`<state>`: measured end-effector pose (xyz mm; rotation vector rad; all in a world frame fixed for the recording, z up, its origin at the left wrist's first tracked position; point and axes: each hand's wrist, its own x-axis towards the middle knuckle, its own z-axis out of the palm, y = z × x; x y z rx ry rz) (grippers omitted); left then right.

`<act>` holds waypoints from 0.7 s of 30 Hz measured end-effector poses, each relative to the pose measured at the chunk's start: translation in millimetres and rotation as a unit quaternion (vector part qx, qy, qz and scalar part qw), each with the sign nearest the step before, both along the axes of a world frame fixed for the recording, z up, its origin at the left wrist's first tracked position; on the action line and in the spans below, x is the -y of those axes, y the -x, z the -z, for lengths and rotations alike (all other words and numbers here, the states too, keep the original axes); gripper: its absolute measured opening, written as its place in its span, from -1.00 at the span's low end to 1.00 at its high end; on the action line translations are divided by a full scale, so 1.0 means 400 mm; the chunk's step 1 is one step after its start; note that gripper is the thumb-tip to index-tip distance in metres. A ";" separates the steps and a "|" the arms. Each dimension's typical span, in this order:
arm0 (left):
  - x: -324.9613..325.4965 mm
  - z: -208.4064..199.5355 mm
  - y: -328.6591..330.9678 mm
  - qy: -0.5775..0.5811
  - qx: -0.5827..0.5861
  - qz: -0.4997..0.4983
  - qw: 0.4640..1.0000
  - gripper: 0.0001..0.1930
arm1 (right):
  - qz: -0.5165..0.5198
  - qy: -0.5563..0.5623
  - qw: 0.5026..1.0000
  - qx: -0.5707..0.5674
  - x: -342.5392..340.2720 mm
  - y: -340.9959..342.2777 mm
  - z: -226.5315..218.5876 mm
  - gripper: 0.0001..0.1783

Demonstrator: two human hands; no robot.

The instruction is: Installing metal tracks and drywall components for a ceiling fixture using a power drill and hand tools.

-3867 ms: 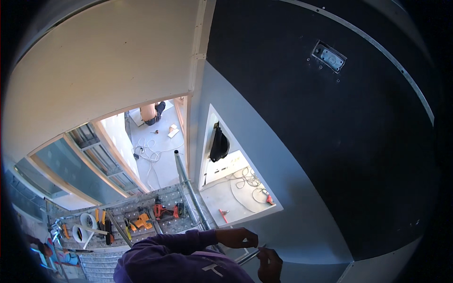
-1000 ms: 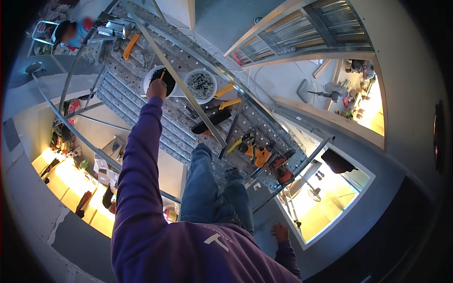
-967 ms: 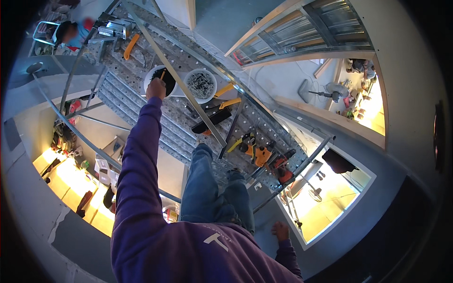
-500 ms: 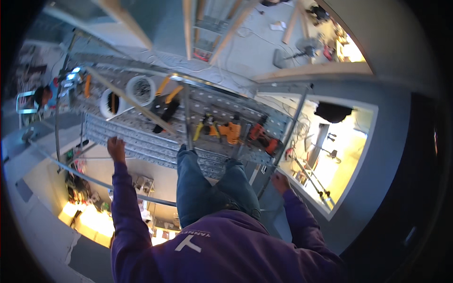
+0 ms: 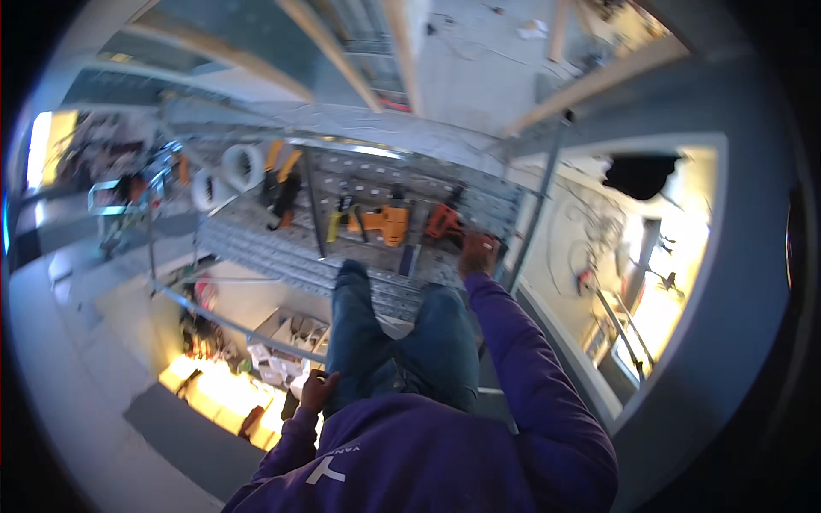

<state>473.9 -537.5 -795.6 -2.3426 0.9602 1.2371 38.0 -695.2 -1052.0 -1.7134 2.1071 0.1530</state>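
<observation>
My right hand reaches forward onto the red-and-black cordless drill lying on the perforated metal platform. Its fingers are closed round the drill's near right end, hiding that part. Down beside my left thigh hangs my left hand, loosely bent, its fingers a little apart and nothing visible in them. Left of the drill lies an orange tool whose kind I cannot make out. A yellow-handled hand tool is beside that.
Two white buckets and long orange-and-black tools stand or lie farther left. Metal scaffold poles rise round the platform. Beyond the left edge is a drop to a lit lower level with a box. Wooden beams cross ahead.
My right hand has moved forward and left from the scaffold's right side onto the drill. My left hand has dropped back from the platform's edge to my thigh. The view has shifted.
</observation>
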 end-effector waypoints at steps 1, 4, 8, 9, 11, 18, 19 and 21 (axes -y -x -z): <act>-0.036 0.008 0.000 0.026 -0.016 0.043 0.999 -0.62 | -0.017 -0.045 0.999 -0.007 0.041 -0.006 -0.037 -0.42; -0.042 0.005 0.031 0.025 -0.081 0.109 0.990 -0.60 | -0.092 -0.046 0.995 -0.019 0.041 0.019 0.019 -0.35; -0.054 -0.037 0.029 -0.054 -0.192 0.151 0.968 -0.62 | 0.054 -0.151 0.981 0.106 0.096 -0.022 0.026 -0.19; -0.064 -0.053 0.029 -0.074 -0.223 0.171 0.957 -0.62 | 0.093 -0.180 0.973 0.114 0.118 -0.038 0.014 -0.13; -0.060 -0.078 0.021 -0.054 -0.243 0.187 0.950 -0.63 | 0.107 -0.192 0.964 0.150 0.137 -0.034 0.024 -0.10; -0.008 -0.009 -0.052 -0.038 -0.203 0.135 0.969 -0.67 | 0.090 -0.160 0.958 0.220 0.137 -0.002 0.090 -0.10; -0.004 0.024 -0.087 0.005 -0.163 0.125 0.979 -0.71 | 0.089 -0.170 0.957 0.218 0.140 -0.009 0.082 -0.11; 0.044 0.113 -0.173 0.173 -0.184 0.011 0.968 -0.79 | 0.081 -0.177 0.960 0.201 0.155 -0.023 0.064 -0.11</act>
